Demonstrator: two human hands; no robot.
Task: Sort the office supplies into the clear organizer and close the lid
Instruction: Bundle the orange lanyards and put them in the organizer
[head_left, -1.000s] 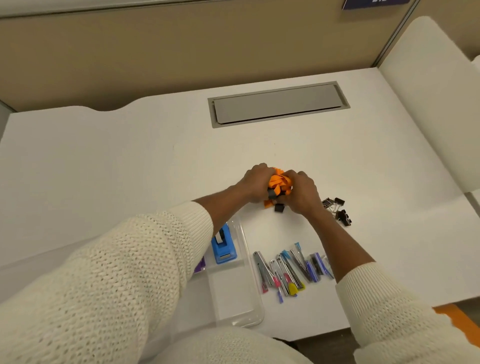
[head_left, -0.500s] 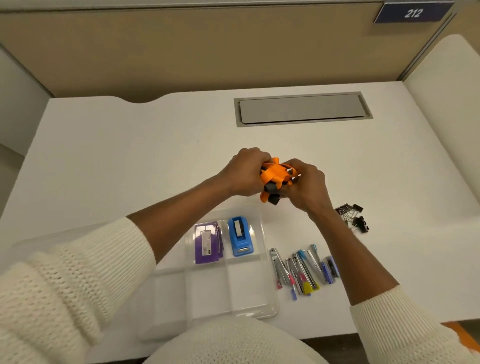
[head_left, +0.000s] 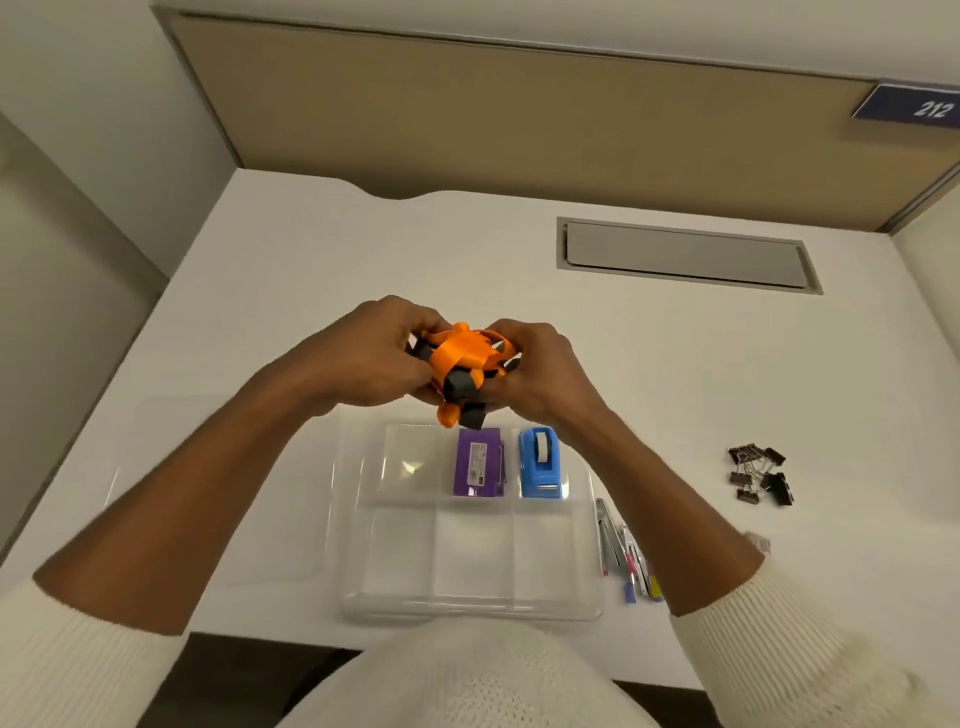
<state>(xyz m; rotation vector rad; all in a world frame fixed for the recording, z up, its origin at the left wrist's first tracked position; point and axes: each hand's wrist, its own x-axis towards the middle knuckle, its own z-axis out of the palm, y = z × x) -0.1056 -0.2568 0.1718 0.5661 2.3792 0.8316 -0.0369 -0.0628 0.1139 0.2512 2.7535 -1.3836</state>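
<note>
1. The left hand (head_left: 363, 358) and the right hand (head_left: 540, 374) together held a bundle of orange and black clips (head_left: 462, 369) above the far edge of the clear organizer (head_left: 587, 519), fingers curled tight around it
2. The organizer lay on the white surface (head_left: 675, 364), lid open, with a purple box (head_left: 477, 462) and a blue tape dispenser (head_left: 540, 463) in its far compartments
3. Staplers (head_left: 626, 551) lay just beside its right edge; black binder clips (head_left: 759, 474) sat well apart to the right
</note>
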